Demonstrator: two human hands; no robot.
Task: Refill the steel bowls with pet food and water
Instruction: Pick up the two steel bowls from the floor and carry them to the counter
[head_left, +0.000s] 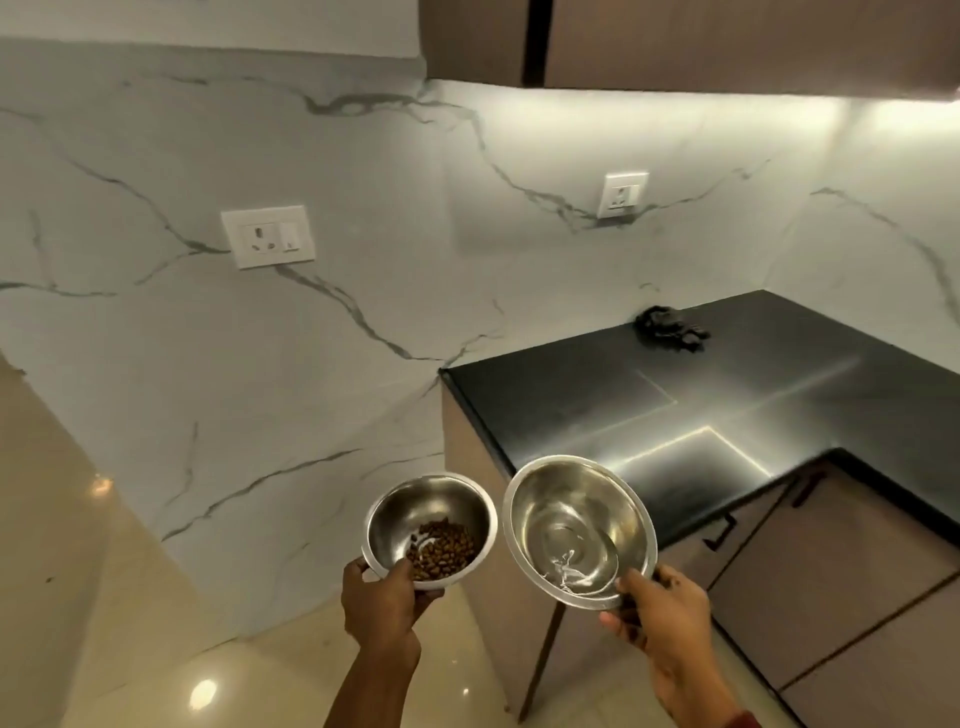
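My left hand (382, 603) grips the near rim of a small steel bowl (415, 506), thumb inside. Brown pet food kibble (441, 548) lies in its bottom. My right hand (657, 610) grips the near rim of a larger steel bowl (566, 499), which tilts toward me. A little water (571, 569) pools at its low side. Both bowls are held in the air, side by side and nearly touching, just left of the counter's corner.
A black L-shaped countertop (727, 405) stretches to the right, with a dark crumpled object (670, 330) near its back wall. Brown cabinet doors (831, 582) sit below. The marble wall carries two sockets (268, 236). Glossy beige floor (130, 623) lies to the left.
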